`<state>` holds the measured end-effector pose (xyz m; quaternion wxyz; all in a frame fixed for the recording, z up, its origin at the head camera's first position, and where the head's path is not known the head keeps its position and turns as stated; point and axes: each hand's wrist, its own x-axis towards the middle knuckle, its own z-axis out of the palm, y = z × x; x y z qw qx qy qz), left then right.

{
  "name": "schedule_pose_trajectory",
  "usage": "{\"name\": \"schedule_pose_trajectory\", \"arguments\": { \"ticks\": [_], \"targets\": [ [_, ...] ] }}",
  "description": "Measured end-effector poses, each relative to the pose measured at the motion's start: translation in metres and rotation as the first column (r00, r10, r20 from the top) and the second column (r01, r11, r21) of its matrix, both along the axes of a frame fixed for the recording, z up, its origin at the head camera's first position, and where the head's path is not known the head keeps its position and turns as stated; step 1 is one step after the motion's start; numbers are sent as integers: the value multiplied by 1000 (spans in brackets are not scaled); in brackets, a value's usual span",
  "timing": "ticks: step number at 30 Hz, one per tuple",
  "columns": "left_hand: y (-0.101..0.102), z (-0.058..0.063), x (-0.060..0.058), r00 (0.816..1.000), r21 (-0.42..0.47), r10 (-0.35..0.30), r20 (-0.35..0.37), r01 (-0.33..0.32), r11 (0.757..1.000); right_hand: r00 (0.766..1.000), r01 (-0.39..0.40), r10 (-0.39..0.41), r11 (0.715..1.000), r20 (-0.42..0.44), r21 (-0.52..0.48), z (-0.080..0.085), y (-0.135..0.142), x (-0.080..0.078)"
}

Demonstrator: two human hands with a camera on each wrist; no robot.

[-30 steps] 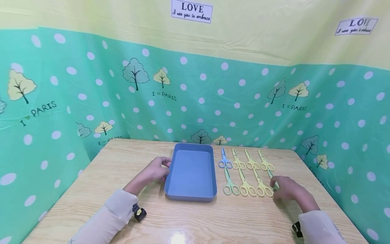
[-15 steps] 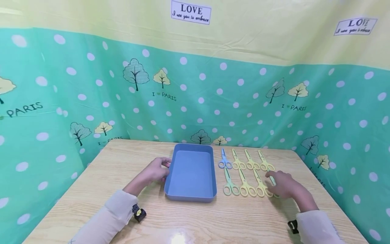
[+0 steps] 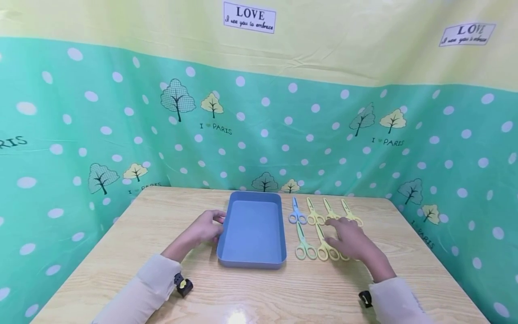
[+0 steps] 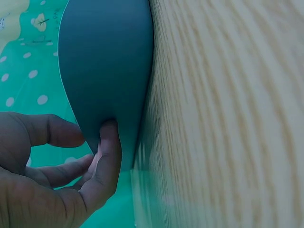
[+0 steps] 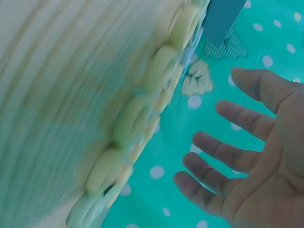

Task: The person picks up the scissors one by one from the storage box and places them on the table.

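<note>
My left hand (image 3: 206,227) rests at the left wall of a shallow blue-grey tray (image 3: 252,264); its bent fingers touch the outside of that wall (image 4: 107,61) in the left wrist view. My right hand (image 3: 356,240) is over the right part of two rows of plastic-handled scissors and holds nothing. In the right wrist view its fingers (image 5: 228,152) are spread apart from the scissors handles (image 5: 130,123). Blue scissors (image 3: 296,213) lead the far row, followed by several yellow ones. Green scissors (image 3: 305,245) and yellow scissors (image 3: 325,247) show in the near row; the hand hides the rest.
Everything lies on a light wooden table (image 3: 162,216). A green and yellow printed cloth (image 3: 243,135) hangs behind the table and along both sides. Dark straps with small devices (image 3: 184,287) sit at the wrists.
My right hand has moved left from the green scissors at the right end of the near row to over the yellow scissors. The left hand and the tray stay in place.
</note>
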<state>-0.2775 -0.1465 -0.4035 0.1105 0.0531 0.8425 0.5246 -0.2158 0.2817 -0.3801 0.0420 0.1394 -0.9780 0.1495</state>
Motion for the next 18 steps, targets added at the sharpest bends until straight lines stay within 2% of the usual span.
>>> {"name": "schedule_pose_trajectory", "arguments": {
  "ticks": [18],
  "targets": [
    [0, 1, 3, 1000, -3, 10, -9, -10, 1000, 998, -51, 49, 997, -37, -53, 3, -70, -10]
  ]
}}
